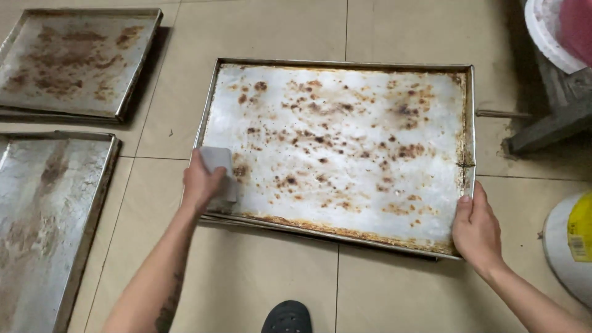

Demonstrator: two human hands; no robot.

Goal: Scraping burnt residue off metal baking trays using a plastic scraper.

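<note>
A large metal baking tray [345,65], stained with brown burnt spots, lies on the tiled floor in front of me. My left hand [200,182] holds a flat white scraper [216,159] pressed against the tray's near left corner. Over at the near right corner, my right hand [476,228] grips the tray's rim. It seems to rest on another tray, of which only an edge shows at the front.
Two more stained trays lie on the left, one far [74,61] and one near [49,216]. A white and pink tub [558,31] is at top right, a white and yellow container [570,246] at right. My black shoe [287,317] is at the bottom.
</note>
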